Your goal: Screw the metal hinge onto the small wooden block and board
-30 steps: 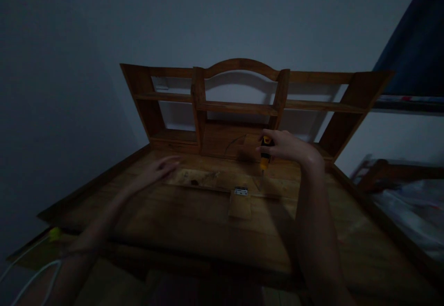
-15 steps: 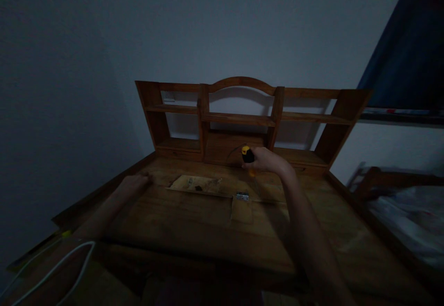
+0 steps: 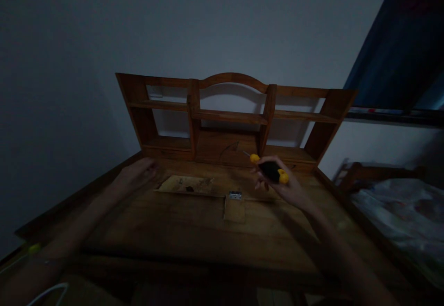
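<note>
My right hand (image 3: 282, 181) is wrapped round the yellow and black handle of a screwdriver (image 3: 270, 169). The thin shaft points left and away from me, above the wooden desk (image 3: 194, 241). Left of it, my left hand (image 3: 138, 173) is over the far left of the desktop with its fingers curled together. Anything inside those fingers is hidden in the dim light. Between the hands, a metal hinge (image 3: 235, 195) sits at the seam of the desktop, at the top of a pale rectangular patch (image 3: 235, 210). A worn, peeled strip (image 3: 185, 184) lies left of the hinge.
A wooden shelf unit (image 3: 229, 118) stands along the back of the desk against the wall. A white cable (image 3: 52, 290) runs by my left forearm. To the right are a plastic-covered heap (image 3: 398, 209) and a dark blue curtain (image 3: 391, 56).
My right hand has moved right and tipped the screwdriver from upright to nearly level, its shaft now pointing away. My left hand has lifted slightly. The view has shifted a little to the right.
</note>
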Demonstrator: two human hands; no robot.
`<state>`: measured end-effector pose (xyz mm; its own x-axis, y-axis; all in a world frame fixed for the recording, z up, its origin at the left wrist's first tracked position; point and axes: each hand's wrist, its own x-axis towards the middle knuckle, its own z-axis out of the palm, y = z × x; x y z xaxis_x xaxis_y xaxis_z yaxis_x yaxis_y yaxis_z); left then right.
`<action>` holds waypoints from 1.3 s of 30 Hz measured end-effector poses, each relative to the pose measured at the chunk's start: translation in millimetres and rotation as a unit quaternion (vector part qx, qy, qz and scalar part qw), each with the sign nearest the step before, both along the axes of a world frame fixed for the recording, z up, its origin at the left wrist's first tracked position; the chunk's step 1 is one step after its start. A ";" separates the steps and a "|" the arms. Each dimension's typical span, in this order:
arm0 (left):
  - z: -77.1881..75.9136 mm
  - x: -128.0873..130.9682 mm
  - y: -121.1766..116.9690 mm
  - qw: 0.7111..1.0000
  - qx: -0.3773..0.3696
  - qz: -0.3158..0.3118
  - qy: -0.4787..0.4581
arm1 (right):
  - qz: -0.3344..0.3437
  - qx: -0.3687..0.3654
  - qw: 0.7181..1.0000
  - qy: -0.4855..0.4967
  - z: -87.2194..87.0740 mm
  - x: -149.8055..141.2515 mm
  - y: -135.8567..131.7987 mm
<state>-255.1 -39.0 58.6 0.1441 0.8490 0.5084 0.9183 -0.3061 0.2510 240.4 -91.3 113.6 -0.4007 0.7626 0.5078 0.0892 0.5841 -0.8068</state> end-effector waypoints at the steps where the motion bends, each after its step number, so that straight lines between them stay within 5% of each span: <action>1: 5.1 25.0 2.0 0.998 0.006 -0.054 -0.020 | -0.003 0.011 1.000 0.009 -3.8 -0.9 3.2; 4: 10.3 108.2 7.2 0.982 0.052 -0.138 -0.120 | -0.033 0.027 0.999 -0.003 -24.2 -7.7 17.8; 7: -3.3 182.7 10.9 0.957 0.061 -0.206 -0.196 | -0.089 0.017 0.996 -0.012 -54.7 -14.3 29.5; 12: -41.9 249.4 7.7 0.930 -0.007 -0.271 -0.249 | -0.105 0.061 0.988 -0.096 -101.0 -11.8 25.5; 16: -57.0 255.4 -0.6 0.928 -0.030 -0.286 -0.236 | -0.031 0.086 0.983 -0.161 -117.1 -5.7 17.5; 26: -67.7 252.6 -3.7 0.940 -0.066 -0.257 -0.214 | -0.079 0.046 0.988 -0.125 -125.5 -6.1 22.2; 39: -78.0 255.2 -0.7 0.932 -0.057 -0.302 -0.193 | -0.090 0.020 0.989 -0.114 -127.6 -15.9 22.7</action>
<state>0.2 -39.7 -19.3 0.4373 0.7249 0.5323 0.4220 -0.6881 0.5903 224.5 -68.7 -14.0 -0.3683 0.8134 0.4502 0.3719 0.5727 -0.7305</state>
